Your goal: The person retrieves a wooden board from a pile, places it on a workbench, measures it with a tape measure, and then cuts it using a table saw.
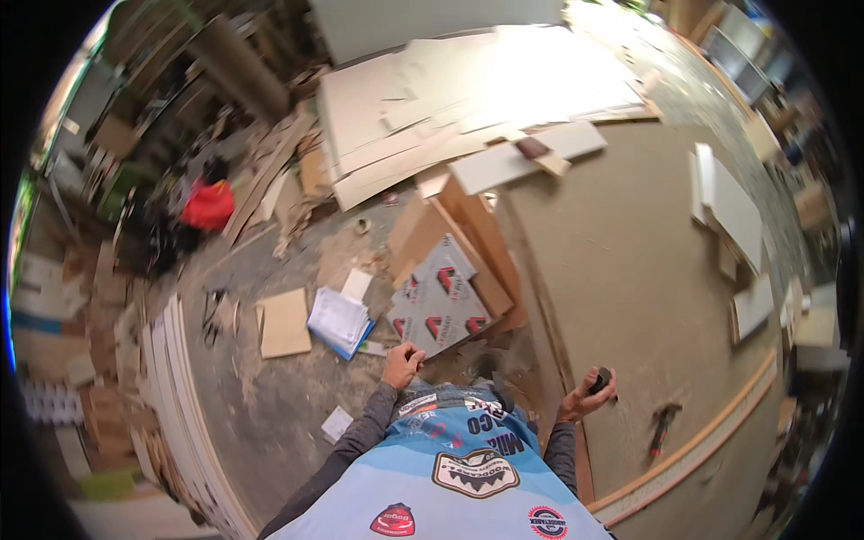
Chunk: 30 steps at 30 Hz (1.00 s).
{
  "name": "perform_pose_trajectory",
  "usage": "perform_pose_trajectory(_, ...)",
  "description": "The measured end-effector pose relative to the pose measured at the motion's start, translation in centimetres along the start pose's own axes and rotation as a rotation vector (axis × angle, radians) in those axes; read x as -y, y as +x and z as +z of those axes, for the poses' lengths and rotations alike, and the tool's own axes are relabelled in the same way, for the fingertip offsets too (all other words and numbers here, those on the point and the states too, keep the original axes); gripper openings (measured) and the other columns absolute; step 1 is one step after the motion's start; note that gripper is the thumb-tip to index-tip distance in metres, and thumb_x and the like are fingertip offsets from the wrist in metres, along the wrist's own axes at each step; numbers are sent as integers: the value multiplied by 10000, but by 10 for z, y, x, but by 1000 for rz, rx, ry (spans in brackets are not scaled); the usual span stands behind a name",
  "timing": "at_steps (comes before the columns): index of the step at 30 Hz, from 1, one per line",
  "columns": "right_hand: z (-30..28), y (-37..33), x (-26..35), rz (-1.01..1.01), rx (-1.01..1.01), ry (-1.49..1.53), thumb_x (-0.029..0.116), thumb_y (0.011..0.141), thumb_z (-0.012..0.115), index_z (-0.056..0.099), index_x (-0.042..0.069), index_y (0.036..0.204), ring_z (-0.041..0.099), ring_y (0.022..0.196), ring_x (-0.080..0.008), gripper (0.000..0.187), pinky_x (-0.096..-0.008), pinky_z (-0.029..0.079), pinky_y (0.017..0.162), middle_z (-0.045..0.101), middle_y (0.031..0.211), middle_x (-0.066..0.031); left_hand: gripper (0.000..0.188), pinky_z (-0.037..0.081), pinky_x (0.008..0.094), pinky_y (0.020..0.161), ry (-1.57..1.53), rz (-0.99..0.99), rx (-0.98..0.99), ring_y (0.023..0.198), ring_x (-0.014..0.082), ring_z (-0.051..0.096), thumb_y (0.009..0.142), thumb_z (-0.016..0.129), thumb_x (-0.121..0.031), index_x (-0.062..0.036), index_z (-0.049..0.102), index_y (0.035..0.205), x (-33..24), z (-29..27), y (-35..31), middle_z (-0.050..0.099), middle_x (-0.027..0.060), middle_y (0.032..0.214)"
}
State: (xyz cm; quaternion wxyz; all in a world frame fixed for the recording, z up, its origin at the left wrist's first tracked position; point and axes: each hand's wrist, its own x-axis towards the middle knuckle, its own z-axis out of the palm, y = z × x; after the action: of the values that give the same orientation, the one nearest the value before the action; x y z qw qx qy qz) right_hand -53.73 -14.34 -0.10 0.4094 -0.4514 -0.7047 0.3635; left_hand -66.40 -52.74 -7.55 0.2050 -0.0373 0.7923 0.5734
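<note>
My left hand point(403, 364) is closed, its fingers curled beside the near corner of a grey panel point(439, 301) with a repeated red and black print. Whether the fingers grip that panel's edge, I cannot make out. Brown boards point(490, 283) stand against the panel's far side. Over the near left edge of a large brown worktop, my right hand point(585, 396) is wrapped round a small black object point(599, 382), its kind unclear. To the right of that hand, a hammer point(664, 430) with a black and red handle lies on the worktop point(621, 261).
Papers on a blue folder point(342, 319) and a tan board point(284, 322) lie on the floor at left. White strips point(531, 157) and white boards point(733, 211) rest on the worktop. Large pale sheets point(432, 99) are stacked beyond. Scrap wood and a red bag point(209, 205) clutter the far left.
</note>
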Motion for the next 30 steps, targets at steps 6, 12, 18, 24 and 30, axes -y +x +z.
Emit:
perform_pose_trajectory(6, 119, -60, 39, -139, 501, 20, 560, 978, 666, 584, -16, 1327, 561, 1104, -290, 679, -420, 468, 977, 540, 1209, -158, 175, 546, 305, 703, -444, -118, -357, 733, 135, 651, 1040, 638, -184, -11, 655, 1022, 49, -97, -87, 686, 63, 815)
perform_pose_trajectory(12, 236, -157, 70, 180, 645, 77, 596, 958, 683, 624, -37, 1245, 583, 1029, -267, 698, -402, 476, 926, 602, 1145, -143, 255, 515, 304, 750, -708, -9, -556, 767, 136, 611, 1101, 566, -247, -14, 623, 1015, 27, -215, -128, 623, 46, 800)
perform_pose_trajectory(18, 281, -270, 75, 286, 558, -15, 602, 952, 683, 661, -70, 1070, 619, 859, -225, 682, -360, 504, 814, 670, 939, -108, 377, 452, 373, 801, -777, 348, -349, 683, 162, 497, 1134, 443, -333, -82, 523, 864, -74, -344, -108, 490, 18, 680)
perform_pose_trajectory(24, 293, -295, 40, 179, 531, -295, 639, 933, 674, 664, -80, 1147, 642, 913, -251, 750, -383, 506, 849, 691, 1004, -155, 384, 451, 400, 674, -976, 739, -54, 592, 163, 492, 1087, 551, -358, -18, 622, 925, -196, -403, -66, 554, 50, 633)
perform_pose_trajectory(30, 347, -294, 37, 438, 463, -266, 666, 919, 672, 659, -89, 1152, 665, 962, -276, 790, -399, 514, 883, 703, 1050, -185, 297, 413, 471, 613, -1110, 1118, 685, 509, 270, 456, 1049, 602, -235, 51, 650, 987, -297, -424, 24, 507, 92, 624)
